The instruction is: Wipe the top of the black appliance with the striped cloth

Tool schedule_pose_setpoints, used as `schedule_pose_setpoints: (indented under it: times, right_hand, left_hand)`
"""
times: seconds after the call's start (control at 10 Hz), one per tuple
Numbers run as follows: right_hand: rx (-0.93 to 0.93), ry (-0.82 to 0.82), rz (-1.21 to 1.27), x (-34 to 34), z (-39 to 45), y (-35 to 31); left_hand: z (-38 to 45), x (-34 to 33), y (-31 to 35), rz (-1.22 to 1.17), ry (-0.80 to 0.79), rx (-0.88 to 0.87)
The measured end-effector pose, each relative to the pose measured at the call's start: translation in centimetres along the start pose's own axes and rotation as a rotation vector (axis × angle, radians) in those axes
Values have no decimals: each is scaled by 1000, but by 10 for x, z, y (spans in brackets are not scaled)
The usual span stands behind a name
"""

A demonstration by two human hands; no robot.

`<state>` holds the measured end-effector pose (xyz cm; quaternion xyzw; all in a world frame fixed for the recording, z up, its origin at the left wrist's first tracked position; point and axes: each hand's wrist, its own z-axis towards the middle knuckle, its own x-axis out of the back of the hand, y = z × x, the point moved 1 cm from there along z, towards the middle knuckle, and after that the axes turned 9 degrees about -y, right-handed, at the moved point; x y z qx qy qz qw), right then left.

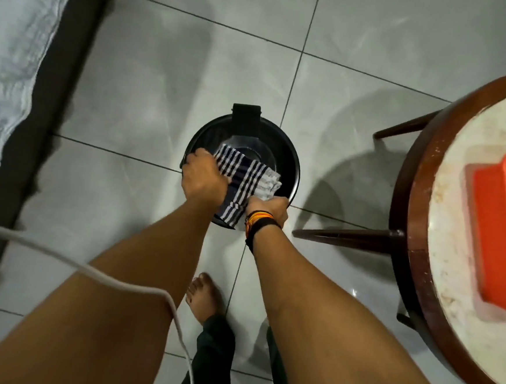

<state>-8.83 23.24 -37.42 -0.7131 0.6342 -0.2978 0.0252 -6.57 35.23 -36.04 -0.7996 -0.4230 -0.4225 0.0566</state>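
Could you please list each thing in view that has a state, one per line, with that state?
Round black appliance: upright on the tiled floor, top partly covered by the cloth.
Navy-and-white striped cloth: crumpled, spread over the appliance top, near end hanging over the rim.
Left hand: pressing on the cloth.
Right hand: closed on the cloth's near edge.
Orange plastic tray: lying flat on the round wooden table.
White cable: slack.

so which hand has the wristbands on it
The right hand, gripping the striped cloth at the appliance's near rim. The left hand has a bare wrist.
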Motion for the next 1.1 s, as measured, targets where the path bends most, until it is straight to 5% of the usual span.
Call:
schedule_pose_setpoints:
  times: [0.1, 0.2, 0.5, 0.7, 0.9, 1.0, 1.1]
  right_hand:
    - [60, -71, 55, 11, -7, -5]
    - [219, -11, 92, 49, -36, -25]
    - [525, 122, 335, 307, -139, -72]
    - [391, 335, 167, 458, -95, -69]
    - [397, 216, -162, 504, -25, -65]
    - [379, 103, -389, 500, -12, -67]
    - [552, 159, -650, 486, -19, -68]
  left_hand:
    - [-15, 2, -4, -129, -24, 38]
    - [-51, 27, 13, -221, 40, -107]
    - [-247, 78, 174, -704, -183, -472]
    - [-324, 0, 293, -668, -399, -359]
    - [-320, -64, 330, -437, -394, -286]
    - [-313, -63, 325, -195, -205, -522]
    - [-306, -44, 322, 50, -42, -836]
